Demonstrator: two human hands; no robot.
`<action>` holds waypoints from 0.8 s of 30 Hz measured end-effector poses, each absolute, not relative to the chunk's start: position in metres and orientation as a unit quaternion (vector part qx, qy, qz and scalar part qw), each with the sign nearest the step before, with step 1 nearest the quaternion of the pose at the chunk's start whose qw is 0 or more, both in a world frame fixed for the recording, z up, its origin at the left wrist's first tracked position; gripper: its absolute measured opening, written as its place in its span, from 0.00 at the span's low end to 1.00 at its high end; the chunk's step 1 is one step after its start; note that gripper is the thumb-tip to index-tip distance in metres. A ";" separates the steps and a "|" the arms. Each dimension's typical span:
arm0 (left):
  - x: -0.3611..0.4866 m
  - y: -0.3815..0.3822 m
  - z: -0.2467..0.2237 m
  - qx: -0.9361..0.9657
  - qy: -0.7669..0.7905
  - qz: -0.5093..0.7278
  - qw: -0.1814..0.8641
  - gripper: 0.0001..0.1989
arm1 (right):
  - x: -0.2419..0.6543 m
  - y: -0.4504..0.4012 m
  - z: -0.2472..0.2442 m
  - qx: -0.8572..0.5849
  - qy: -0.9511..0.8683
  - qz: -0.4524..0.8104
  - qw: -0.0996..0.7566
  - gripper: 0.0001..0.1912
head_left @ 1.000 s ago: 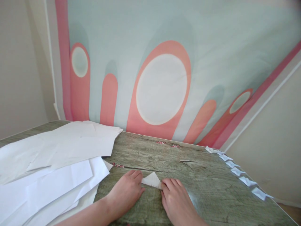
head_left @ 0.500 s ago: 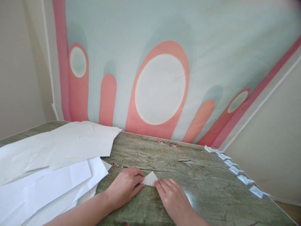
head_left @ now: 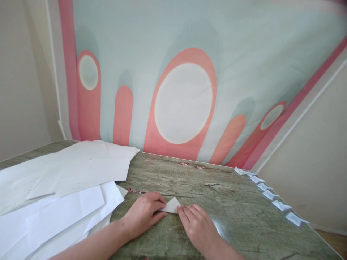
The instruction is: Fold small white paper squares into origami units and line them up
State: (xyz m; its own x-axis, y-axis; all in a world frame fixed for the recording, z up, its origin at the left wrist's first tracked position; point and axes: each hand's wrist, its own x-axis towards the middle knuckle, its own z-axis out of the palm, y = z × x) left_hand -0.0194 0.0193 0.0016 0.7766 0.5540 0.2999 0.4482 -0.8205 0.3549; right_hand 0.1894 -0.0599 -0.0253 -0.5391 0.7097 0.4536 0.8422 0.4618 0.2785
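A small folded piece of white paper [head_left: 171,206], triangular with its point facing away from me, lies low over the table between my two hands. My left hand [head_left: 146,212] grips its left corner between thumb and fingers. On the opposite corner my right hand [head_left: 195,223] has its fingertips closed, the thumb hidden beneath the hand. The paper's outer corners are covered by my fingers.
Loose white sheets [head_left: 67,202] are piled across the left of the wood-patterned table [head_left: 217,202]. Several small folded white papers [head_left: 281,206] run in a row along the right edge. Behind the table hangs a printed backdrop [head_left: 184,101].
The view has shifted very slightly. Both hands keep their hold on the folded paper, with the right fingertips a touch further left.
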 end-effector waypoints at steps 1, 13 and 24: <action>-0.019 0.020 0.002 0.933 0.268 0.198 0.132 0.07 | 0.190 -0.060 -0.024 -0.458 -0.844 -0.241 0.140 0.12; -0.018 0.020 -0.003 0.937 0.250 0.217 0.114 0.09 | 0.189 -0.059 -0.011 -0.419 -0.865 -0.183 0.208 0.13; -0.018 0.019 -0.006 0.944 0.237 0.213 0.084 0.13 | 0.191 -0.055 -0.029 -0.452 -0.853 -0.163 0.205 0.13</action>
